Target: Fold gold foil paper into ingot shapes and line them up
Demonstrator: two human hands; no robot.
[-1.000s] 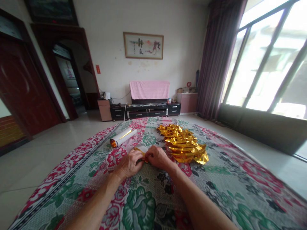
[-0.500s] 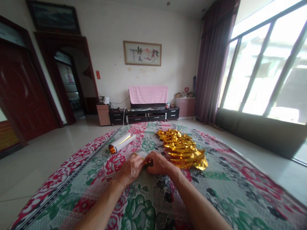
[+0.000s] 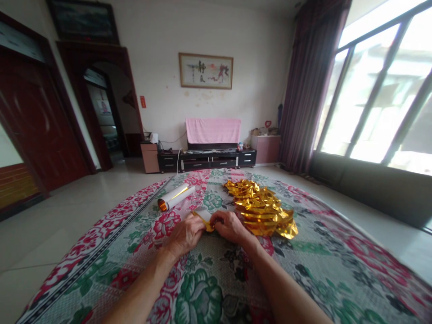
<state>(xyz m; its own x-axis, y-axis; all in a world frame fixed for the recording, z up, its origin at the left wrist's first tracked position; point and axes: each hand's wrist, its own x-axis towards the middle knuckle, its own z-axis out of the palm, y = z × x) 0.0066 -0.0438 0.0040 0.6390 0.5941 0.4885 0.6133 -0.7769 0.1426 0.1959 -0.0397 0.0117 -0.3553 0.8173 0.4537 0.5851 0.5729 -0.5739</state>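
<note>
My left hand [image 3: 184, 234] and my right hand [image 3: 230, 226] meet over a floral cloth [image 3: 209, 279], both pinched closed on a small sheet of gold foil paper [image 3: 204, 217] with a white back. The sheet is partly folded and lies against the cloth between my fingertips. Just right of my right hand sits a heap of folded gold foil pieces [image 3: 261, 208]. A rolled-up tube of the same paper [image 3: 176, 197], white outside and gold inside, lies to the upper left of my hands.
The cloth covers a broad surface with tiled floor [image 3: 67, 211] around it. A low dark TV cabinet [image 3: 205, 158] with a pink cover stands at the far wall. Dark curtains [image 3: 305, 85] and large windows fill the right side; wooden doors stand left.
My hands have kept working the gold sheet in place, and more of its folded gold edge now shows between them. The view has shifted slightly.
</note>
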